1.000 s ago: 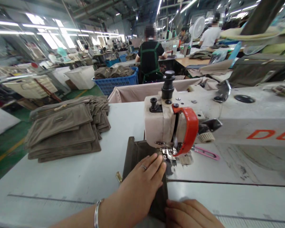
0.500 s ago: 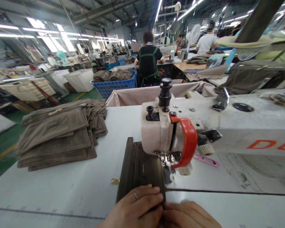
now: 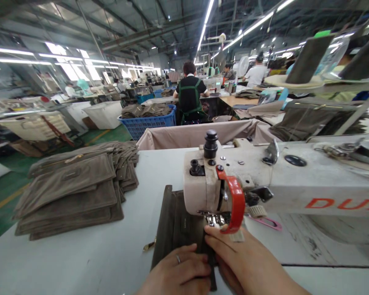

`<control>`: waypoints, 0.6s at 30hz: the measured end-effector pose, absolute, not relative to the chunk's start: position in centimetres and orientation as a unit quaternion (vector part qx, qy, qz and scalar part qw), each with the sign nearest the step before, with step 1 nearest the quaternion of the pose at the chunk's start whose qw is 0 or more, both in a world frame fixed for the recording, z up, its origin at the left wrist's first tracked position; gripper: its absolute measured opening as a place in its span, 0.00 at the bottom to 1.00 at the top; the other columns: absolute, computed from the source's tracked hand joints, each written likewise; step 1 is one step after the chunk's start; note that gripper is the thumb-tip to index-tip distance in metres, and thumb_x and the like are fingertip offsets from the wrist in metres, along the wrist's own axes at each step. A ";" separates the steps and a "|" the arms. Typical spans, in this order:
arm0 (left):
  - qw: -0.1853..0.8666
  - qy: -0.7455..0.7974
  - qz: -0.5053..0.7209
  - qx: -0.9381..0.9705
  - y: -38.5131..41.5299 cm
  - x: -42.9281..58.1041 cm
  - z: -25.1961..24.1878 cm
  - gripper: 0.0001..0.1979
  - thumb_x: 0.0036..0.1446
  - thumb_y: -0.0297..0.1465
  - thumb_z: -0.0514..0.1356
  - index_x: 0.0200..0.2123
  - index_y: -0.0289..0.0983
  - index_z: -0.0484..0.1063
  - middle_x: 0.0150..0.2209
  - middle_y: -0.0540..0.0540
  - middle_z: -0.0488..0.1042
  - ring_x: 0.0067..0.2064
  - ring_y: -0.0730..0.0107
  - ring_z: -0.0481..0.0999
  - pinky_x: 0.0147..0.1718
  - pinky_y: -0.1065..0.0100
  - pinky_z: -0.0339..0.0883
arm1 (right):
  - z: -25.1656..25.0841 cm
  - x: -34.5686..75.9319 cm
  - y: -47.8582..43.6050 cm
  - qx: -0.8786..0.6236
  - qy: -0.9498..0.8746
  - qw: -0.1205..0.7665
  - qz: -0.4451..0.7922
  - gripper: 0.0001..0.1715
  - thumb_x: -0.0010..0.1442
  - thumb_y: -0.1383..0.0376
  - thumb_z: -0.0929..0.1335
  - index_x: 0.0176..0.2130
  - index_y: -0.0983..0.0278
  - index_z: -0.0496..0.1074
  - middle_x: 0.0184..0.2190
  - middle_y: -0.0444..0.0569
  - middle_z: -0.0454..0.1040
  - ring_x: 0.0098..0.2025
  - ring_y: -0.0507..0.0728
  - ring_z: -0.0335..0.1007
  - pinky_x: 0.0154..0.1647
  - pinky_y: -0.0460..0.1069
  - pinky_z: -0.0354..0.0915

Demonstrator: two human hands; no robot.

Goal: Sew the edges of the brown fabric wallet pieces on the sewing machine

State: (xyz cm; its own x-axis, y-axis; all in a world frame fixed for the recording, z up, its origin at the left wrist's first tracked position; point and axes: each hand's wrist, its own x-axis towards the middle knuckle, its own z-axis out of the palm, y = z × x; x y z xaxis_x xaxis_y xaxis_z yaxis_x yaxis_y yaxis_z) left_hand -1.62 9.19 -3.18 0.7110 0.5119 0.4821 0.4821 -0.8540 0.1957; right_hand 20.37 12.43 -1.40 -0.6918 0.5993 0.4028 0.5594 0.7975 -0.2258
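A dark olive-brown fabric pouch (image 3: 178, 217) lies under the head of a white sewing machine (image 3: 199, 184). It has a small label patch, and a metal zipper pull (image 3: 149, 245) sticks out on its left. My left hand (image 3: 181, 270), with a ring on one finger, is closed over the pouch's near part. At the right edge of the pouch, my right hand (image 3: 242, 254) grips the fabric, its fingertips close to the metal presser foot (image 3: 214, 219). The red finger guard (image 3: 236, 200) stands just above the right hand. Both thumbs are mostly hidden.
Stacked brown pouches (image 3: 70, 188) lie left on the white table (image 3: 101, 262). A pink thread snipper (image 3: 269, 223) rests behind the right hand. Beyond the table are a beige cloth-lined bin (image 3: 172, 137), a blue basket (image 3: 153, 123) and a seated person (image 3: 189, 94).
My right hand has moved forward and up along the pouch's right edge to the presser foot. My left hand stays on the pouch. The camera view has tilted upward slightly.
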 end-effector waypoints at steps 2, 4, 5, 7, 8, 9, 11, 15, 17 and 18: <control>0.037 0.275 0.244 0.929 9.2 -1.7 -3.2 0.09 0.66 0.32 0.54 0.39 0.42 0.75 0.41 0.56 0.79 0.51 0.78 0.73 0.63 0.71 0.53 | -1.8 20.2 12.4 -0.319 -0.918 0.234 0.038 0.25 0.53 0.76 0.62 0.49 0.65 0.71 0.51 0.50 0.73 0.49 0.60 0.70 0.49 0.56 0.70; 0.029 0.270 0.232 0.934 9.4 -1.7 -3.6 0.08 0.66 0.32 0.55 0.39 0.44 0.75 0.41 0.56 0.79 0.50 0.79 0.73 0.62 0.73 0.54 | -2.1 20.1 12.2 -0.318 -0.917 0.239 0.032 0.24 0.52 0.77 0.62 0.49 0.66 0.71 0.50 0.51 0.73 0.47 0.60 0.71 0.48 0.55 0.70; 0.024 0.272 0.236 0.932 9.6 -1.7 -3.8 0.08 0.65 0.31 0.55 0.38 0.44 0.75 0.41 0.57 0.79 0.50 0.79 0.73 0.62 0.73 0.55 | -2.1 20.1 12.1 -0.319 -0.916 0.242 0.031 0.24 0.52 0.77 0.62 0.48 0.66 0.71 0.50 0.51 0.74 0.47 0.60 0.71 0.48 0.55 0.70; 0.021 0.279 0.247 0.928 10.0 -1.5 -4.2 0.09 0.65 0.30 0.55 0.37 0.44 0.75 0.40 0.57 0.79 0.49 0.80 0.74 0.62 0.74 0.55 | -2.0 20.2 12.1 -0.321 -0.915 0.240 0.034 0.25 0.52 0.77 0.63 0.49 0.66 0.71 0.50 0.52 0.74 0.47 0.59 0.71 0.49 0.54 0.70; 0.024 0.282 0.245 0.927 10.2 -1.5 -4.2 0.09 0.65 0.30 0.55 0.36 0.44 0.75 0.40 0.57 0.79 0.49 0.80 0.74 0.62 0.74 0.55 | -1.9 20.2 12.1 -0.320 -0.915 0.242 0.036 0.25 0.52 0.77 0.63 0.49 0.65 0.71 0.49 0.52 0.74 0.48 0.59 0.71 0.50 0.54 0.69; 0.027 0.285 0.245 0.926 10.4 -1.4 -4.1 0.09 0.65 0.30 0.55 0.36 0.43 0.74 0.40 0.57 0.79 0.50 0.79 0.74 0.62 0.74 0.54 | -1.8 20.3 12.0 -0.319 -0.915 0.243 0.039 0.25 0.52 0.77 0.63 0.49 0.65 0.71 0.49 0.52 0.74 0.48 0.59 0.71 0.50 0.54 0.69; 0.034 0.284 0.241 0.927 10.7 -1.2 -3.6 0.08 0.65 0.29 0.55 0.36 0.43 0.74 0.40 0.56 0.79 0.50 0.79 0.73 0.62 0.73 0.54 | -1.7 20.4 12.0 -0.318 -0.916 0.241 0.044 0.25 0.52 0.77 0.63 0.49 0.65 0.71 0.50 0.52 0.74 0.48 0.59 0.71 0.49 0.54 0.70; 0.054 0.287 0.234 0.928 11.0 -1.2 -2.1 0.07 0.64 0.27 0.55 0.40 0.39 0.72 0.42 0.53 0.77 0.50 0.79 0.72 0.62 0.72 0.52 | -1.8 20.4 12.0 -0.324 -0.912 0.248 0.039 0.25 0.53 0.76 0.62 0.50 0.66 0.71 0.50 0.53 0.73 0.47 0.60 0.72 0.48 0.54 0.70; 0.047 0.277 0.223 0.934 11.2 -1.1 -1.6 0.06 0.64 0.27 0.55 0.41 0.38 0.71 0.41 0.53 0.77 0.50 0.79 0.72 0.62 0.73 0.53 | -1.9 20.4 12.1 -0.324 -0.910 0.255 0.036 0.25 0.54 0.75 0.63 0.51 0.67 0.70 0.50 0.53 0.73 0.47 0.59 0.72 0.48 0.53 0.70; 0.040 0.278 0.212 0.936 11.3 -1.0 -1.4 0.06 0.64 0.26 0.55 0.42 0.38 0.71 0.41 0.52 0.77 0.50 0.80 0.72 0.61 0.74 0.53 | -1.9 20.4 12.1 -0.322 -0.910 0.257 0.035 0.25 0.54 0.75 0.63 0.51 0.67 0.70 0.50 0.53 0.73 0.47 0.59 0.72 0.48 0.53 0.70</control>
State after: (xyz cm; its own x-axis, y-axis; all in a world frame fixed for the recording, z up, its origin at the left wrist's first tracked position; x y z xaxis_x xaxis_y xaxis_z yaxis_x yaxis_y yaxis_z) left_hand -1.04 11.33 -1.41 0.7561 0.5371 0.3739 0.5029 -0.8425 0.1932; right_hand 20.37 12.12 -1.94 -0.6597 0.6051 0.4457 0.5687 0.7896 -0.2303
